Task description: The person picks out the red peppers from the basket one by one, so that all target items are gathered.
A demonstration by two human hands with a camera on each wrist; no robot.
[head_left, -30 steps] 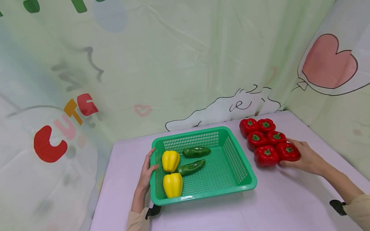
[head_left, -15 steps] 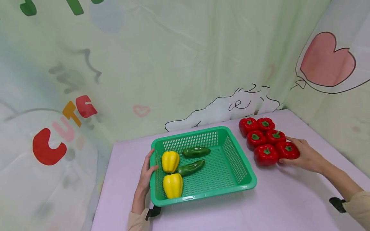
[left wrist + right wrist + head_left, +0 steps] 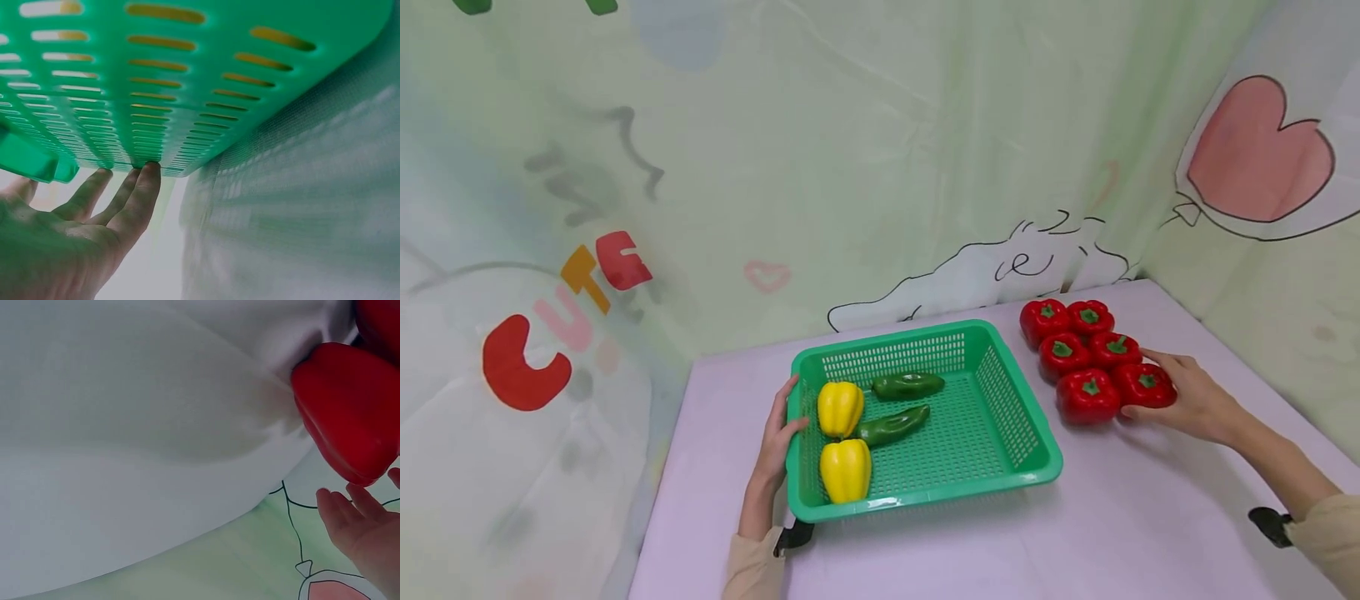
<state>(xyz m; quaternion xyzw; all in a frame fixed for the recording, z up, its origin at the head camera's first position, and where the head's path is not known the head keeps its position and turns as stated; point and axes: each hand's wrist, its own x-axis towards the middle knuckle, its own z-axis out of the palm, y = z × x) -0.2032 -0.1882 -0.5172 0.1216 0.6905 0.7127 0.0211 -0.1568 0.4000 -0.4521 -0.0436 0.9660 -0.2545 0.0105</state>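
A green plastic basket [image 3: 925, 500] rests on the table with two yellow bell peppers [image 3: 846, 471] and two long green peppers [image 3: 893, 425] inside. My left hand [image 3: 772, 446] holds its left rim, thumb over the edge; in the left wrist view the fingertips [image 3: 150, 172] press the slotted outer wall. Several red bell peppers stand grouped right of the basket. My right hand [image 3: 1191, 400] grips the front right red bell pepper [image 3: 1146, 385], thumb at its near side and fingers at its far side. In the right wrist view that pepper [image 3: 350, 406] partly leaves the frame.
The table [image 3: 985, 558] has a pale lilac cover. Behind and beside it hangs a pale green printed curtain [image 3: 850, 167]. Another red bell pepper [image 3: 1088, 397] touches the gripped one on its left, and more [image 3: 1045, 321] stand behind.
Both hands keep their places on the basket and the red bell pepper. Only the head view shifts slightly.
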